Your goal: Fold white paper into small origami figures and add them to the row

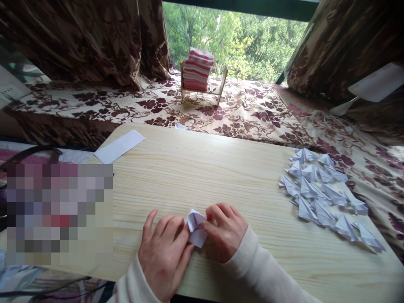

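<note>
A small folded piece of white paper (198,238) lies near the front of the wooden table, with a raised flap at its far end. My left hand (166,248) grips its left edge between thumb and forefinger, the little finger sticking out. From the right, my right hand (225,231) pinches the flap with thumb and curled forefinger. The paper's side edges are partly hidden by my fingers.
Several folded white paper pieces (311,189) stand in rows on the right. A stack of paper strips (120,146) lies at the far left corner. Behind the table (221,168), a small rack (222,84) holds folded pink-and-white cloths (198,69). A blurred patch covers the left edge.
</note>
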A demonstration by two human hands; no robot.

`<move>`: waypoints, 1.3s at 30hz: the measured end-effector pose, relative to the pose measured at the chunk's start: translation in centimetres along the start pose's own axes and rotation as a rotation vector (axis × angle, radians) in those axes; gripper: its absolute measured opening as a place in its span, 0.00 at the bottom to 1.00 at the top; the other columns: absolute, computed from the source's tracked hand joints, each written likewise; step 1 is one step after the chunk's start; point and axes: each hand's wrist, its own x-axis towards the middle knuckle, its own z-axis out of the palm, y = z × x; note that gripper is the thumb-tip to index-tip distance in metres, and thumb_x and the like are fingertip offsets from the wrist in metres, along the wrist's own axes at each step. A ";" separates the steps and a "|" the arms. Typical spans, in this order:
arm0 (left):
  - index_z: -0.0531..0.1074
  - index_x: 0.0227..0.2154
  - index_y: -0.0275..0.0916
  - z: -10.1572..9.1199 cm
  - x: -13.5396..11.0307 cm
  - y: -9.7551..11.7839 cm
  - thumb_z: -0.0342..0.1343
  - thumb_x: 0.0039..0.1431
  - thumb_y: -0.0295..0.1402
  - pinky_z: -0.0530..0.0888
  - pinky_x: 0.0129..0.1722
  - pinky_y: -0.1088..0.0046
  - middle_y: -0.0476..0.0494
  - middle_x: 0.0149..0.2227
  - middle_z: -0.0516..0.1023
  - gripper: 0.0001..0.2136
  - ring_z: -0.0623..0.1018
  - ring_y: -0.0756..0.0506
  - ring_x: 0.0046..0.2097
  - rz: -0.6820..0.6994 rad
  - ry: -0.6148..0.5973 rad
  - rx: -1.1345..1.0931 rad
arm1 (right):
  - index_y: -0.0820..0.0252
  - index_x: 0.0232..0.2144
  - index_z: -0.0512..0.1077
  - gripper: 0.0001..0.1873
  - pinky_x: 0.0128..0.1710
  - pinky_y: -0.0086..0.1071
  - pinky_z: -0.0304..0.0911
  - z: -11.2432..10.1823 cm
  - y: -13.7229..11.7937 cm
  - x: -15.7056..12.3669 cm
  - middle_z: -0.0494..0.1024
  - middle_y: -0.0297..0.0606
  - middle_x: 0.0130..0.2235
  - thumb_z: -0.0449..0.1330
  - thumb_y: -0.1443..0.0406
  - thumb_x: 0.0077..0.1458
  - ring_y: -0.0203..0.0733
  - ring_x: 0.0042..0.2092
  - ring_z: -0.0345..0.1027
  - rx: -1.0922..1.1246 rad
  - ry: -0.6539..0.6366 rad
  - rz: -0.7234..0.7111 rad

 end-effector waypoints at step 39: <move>0.68 0.47 0.33 -0.1 -2.3 1.0 0.46 0.57 0.29 0.58 0.55 0.63 0.40 0.48 0.72 0.15 0.66 0.43 0.52 0.054 -0.030 0.043 | 0.61 0.28 0.72 0.11 0.28 0.32 0.54 -0.2 -0.5 -0.3 0.67 0.39 0.27 0.49 0.71 0.49 0.40 0.31 0.56 0.097 -0.021 0.004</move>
